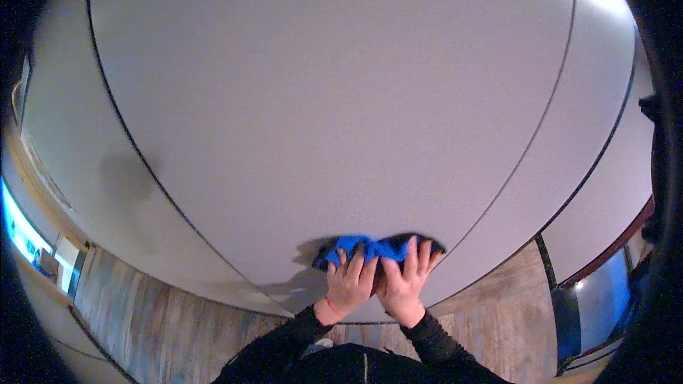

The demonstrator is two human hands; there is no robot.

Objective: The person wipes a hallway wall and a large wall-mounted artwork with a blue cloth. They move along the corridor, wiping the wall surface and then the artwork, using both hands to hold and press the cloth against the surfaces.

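Observation:
Both of my hands press a bunched blue cloth (353, 244) with dark parts against a pale grey wall panel (341, 117), low down in the picture. My left hand (349, 282) has its fingers spread over the cloth's left part, and a thin reddish band circles its wrist. Close beside it, my right hand (404, 282) lies on the darker right part, fingers pointing up the wall. Whether this is one cloth or two, I cannot tell. My palms are hidden from view.
Dark seams (176, 205) divide the wall into panels. Wood-look flooring (176, 309) meets its foot. A bright window-like opening (24, 229) shows at far left. A bluish glossy panel (603, 304) stands at lower right.

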